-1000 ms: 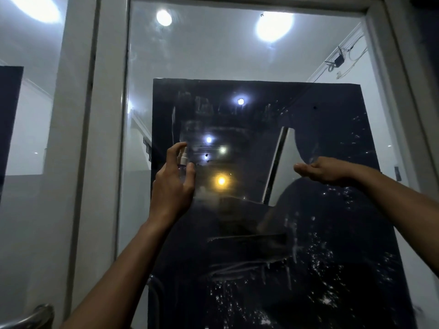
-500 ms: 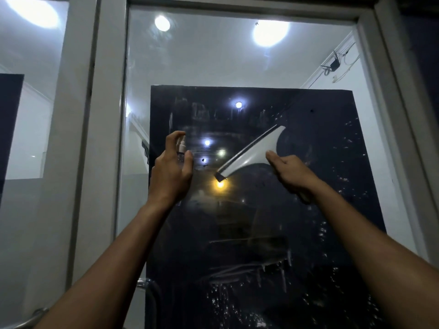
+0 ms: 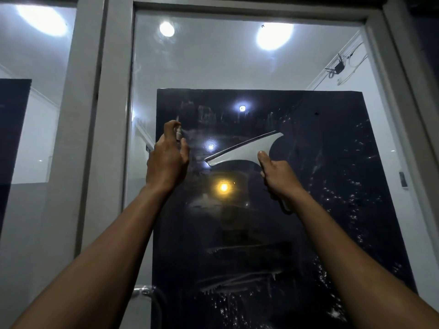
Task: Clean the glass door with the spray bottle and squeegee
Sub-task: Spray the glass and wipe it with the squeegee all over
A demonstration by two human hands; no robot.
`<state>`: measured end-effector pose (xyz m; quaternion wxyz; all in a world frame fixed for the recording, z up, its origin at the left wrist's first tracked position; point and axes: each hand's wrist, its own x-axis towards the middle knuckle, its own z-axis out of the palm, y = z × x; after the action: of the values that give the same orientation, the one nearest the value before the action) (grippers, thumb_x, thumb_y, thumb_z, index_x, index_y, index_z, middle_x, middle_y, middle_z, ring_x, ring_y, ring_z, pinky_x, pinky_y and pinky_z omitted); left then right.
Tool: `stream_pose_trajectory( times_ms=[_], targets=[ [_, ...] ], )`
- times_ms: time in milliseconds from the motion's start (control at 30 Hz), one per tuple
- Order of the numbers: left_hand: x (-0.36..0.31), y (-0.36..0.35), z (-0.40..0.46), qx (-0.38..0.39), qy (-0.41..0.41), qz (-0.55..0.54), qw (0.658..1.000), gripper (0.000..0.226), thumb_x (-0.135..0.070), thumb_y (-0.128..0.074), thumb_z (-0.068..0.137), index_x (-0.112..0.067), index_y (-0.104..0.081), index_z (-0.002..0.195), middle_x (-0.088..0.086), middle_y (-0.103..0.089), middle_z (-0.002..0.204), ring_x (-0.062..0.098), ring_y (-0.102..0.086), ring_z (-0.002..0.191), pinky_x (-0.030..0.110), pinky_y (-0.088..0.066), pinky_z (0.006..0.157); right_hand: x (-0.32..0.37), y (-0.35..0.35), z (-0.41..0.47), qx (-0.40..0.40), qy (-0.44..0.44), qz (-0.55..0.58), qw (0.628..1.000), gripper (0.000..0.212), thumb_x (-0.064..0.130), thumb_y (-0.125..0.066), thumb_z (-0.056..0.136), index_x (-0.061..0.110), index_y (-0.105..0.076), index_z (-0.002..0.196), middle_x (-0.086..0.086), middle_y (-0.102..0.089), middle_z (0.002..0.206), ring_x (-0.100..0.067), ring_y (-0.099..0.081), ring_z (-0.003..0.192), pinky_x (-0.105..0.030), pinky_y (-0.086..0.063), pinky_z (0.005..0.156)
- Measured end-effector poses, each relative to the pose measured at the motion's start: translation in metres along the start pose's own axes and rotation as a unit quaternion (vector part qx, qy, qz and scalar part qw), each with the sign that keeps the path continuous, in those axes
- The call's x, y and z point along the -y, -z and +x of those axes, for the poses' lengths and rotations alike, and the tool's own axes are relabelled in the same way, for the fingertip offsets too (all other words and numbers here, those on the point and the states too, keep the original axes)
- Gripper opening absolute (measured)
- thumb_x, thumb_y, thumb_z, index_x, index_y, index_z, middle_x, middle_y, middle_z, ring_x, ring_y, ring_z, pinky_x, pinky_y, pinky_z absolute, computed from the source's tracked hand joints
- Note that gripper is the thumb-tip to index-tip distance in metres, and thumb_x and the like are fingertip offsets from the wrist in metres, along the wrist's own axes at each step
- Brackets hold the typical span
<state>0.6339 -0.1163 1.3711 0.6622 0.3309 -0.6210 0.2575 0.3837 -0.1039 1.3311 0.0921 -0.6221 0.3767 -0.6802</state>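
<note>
**Glass door, upper pane: both hands raised, tools in grip**

Glass door (image 3: 237,67): one tall pane in a pale frame (image 3: 116,138). The frame's left upright stood just left of the left hand; the right upright ran up the far right, well apart from the right hand. A dark rectangular panel (image 3: 332,162) showed in the middle of the pane; its top edge lay above both hands and its left edge beside the left wrist. Droplets and wet streaks (image 3: 242,279) marked the lower and right parts. Ceiling lights reflected in the glass above.

Left hand (image 3: 167,160): raised against the pane's left portion, fingers curled round a small spray bottle (image 3: 178,133), only its top visible above the fingers. Whether the nozzle touched the glass could not be told.

Right hand (image 3: 278,176): fingers wrapped round the handle of the squeegee (image 3: 247,148), thumb laid up along it. The pale blade ran tilted, left end low near the left hand, right end high. The blade edge lay at the glass.

Open room: bare pane above both hands up to the top frame; wet glass below the forearms; a metal door handle (image 3: 142,290) at the bottom left, under the left forearm.
</note>
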Motion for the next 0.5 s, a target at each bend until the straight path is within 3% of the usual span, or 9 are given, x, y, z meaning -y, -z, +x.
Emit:
stream_pose_trajectory(
  times_ms=[300, 500],
  targets=[
    [0.005, 0.008, -0.006, -0.006, 0.001, -0.022, 1.000, 0.044, -0.024, -0.049, 0.104, -0.026, -0.033, 0.145, 0.012, -0.063, 0.103, 0.034, -0.064, 0.084, 0.053, -0.057, 0.076, 0.018, -0.009, -0.001, -0.016, -0.018, 0.071, 0.997, 0.054, 0.055, -0.040, 0.103, 0.017, -0.045, 0.064, 0.009, -0.040, 0.040, -0.006, -0.036, 0.032, -0.021, -0.031, 0.034],
    [0.007, 0.015, -0.010, -0.011, -0.031, -0.036, 0.999, 0.046, -0.022, -0.052, 0.103, -0.025, -0.035, 0.145, -0.002, -0.055, 0.094, 0.021, -0.057, 0.075, 0.043, -0.056, 0.070, 0.065, -0.049, 0.031, -0.032, -0.053, 0.169, 0.984, 0.046, 0.042, -0.035, 0.107, 0.015, -0.048, 0.071, 0.002, -0.038, 0.048, -0.010, -0.032, 0.030, -0.018, -0.034, 0.039]
  ],
)
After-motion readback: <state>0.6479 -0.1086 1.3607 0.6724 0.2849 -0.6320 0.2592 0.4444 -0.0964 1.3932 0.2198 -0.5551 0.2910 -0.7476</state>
